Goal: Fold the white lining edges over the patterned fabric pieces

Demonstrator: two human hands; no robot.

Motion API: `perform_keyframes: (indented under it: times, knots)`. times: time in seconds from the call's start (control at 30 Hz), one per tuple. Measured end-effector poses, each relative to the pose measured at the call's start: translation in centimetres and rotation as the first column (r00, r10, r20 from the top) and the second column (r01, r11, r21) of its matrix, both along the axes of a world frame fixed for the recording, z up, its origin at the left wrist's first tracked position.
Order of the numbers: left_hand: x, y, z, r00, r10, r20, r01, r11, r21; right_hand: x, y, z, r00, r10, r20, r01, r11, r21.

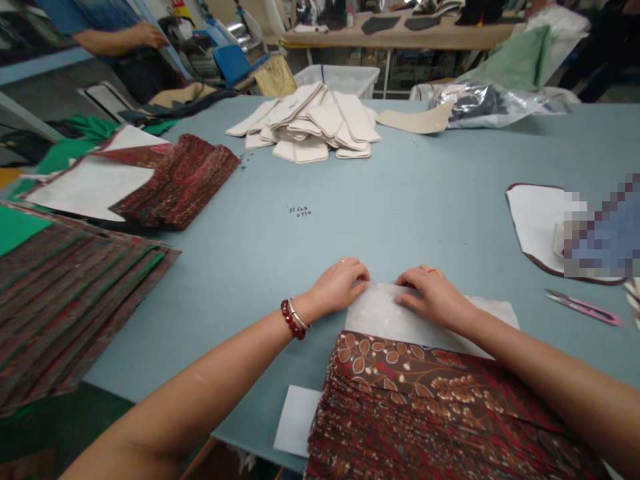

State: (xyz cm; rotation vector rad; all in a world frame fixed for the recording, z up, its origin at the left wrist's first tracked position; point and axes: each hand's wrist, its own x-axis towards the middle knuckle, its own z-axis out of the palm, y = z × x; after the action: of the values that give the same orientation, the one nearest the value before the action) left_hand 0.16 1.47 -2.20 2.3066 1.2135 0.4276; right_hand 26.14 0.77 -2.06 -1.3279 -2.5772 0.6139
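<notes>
A pale, thin white sheet (383, 313) lies on the blue-grey table in front of me, partly over or behind a thick stack of brown and red floral fabric (425, 380). My left hand (340, 287), with red beads and a silver bangle at the wrist, has its thumb and fingers closed at the sheet's far left corner. On the sheet's far edge rests my right hand (435, 297), its thumb apart from its bent fingers. My right forearm crosses above the sheet and the stack's right side.
Pink-handled thread snips (583, 308) and a white panel with dark edging (535, 223) lie to the right. Folded floral fabric (185, 183) and layered striped pieces (75, 300) sit left. White padded pieces (315, 123) are heaped at the back. Another person's arm (120, 39) shows at upper left.
</notes>
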Motion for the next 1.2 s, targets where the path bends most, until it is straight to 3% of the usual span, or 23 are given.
perform_keyframes:
  times: [0.13, 0.23, 0.33, 0.43, 0.53, 0.7, 0.9, 1.2]
  knots:
    - [-0.4, -0.6, -0.7, 0.993, -0.018, 0.117, 0.015, 1.000, 0.027, 1.6, -0.6, -1.8, 0.959, 0.037, -0.280, -0.022, 0.998, 0.055]
    - [-1.1, -1.0, -1.8, 0.980, -0.047, 0.194, 0.024, 0.993, 0.116, 2.2, -1.0, -2.9, 0.938, 0.067, -0.339, -0.022, 0.991, 0.135]
    - [-1.7, -1.1, -2.8, 0.980, -0.085, 0.182, 0.043, 0.973, 0.225, 2.5, -1.3, -3.3, 0.943, 0.133, -0.304, -0.059, 0.969, 0.240]
    - [-2.1, -1.1, -2.8, 0.985, -0.148, 0.083, 0.115, 0.943, 0.313, 2.4, -1.5, -2.8, 0.956, 0.197, -0.218, -0.122, 0.940, 0.317]
    - [-1.9, -1.0, -1.6, 0.970, -0.214, -0.115, 0.241, 0.902, 0.359, 1.9, -1.7, -1.7, 0.969, 0.244, -0.036, -0.218, 0.916, 0.336]
    - [-1.0, -0.8, 0.8, 0.869, -0.290, -0.401, 0.428, 0.848, 0.313, 0.9, -1.8, -0.2, 0.933, 0.268, 0.238, -0.329, 0.906, 0.266]
    - [-1.8, -0.9, 1.1, 0.847, -0.292, -0.444, 0.458, 0.825, 0.332, 3.3, -1.5, -0.4, 0.932, 0.320, 0.170, -0.355, 0.901, 0.248]
    - [-2.7, -1.2, 0.9, 0.868, -0.268, -0.419, 0.435, 0.818, 0.377, 8.5, -2.5, -0.3, 0.961, 0.264, 0.076, -0.275, 0.928, 0.252]
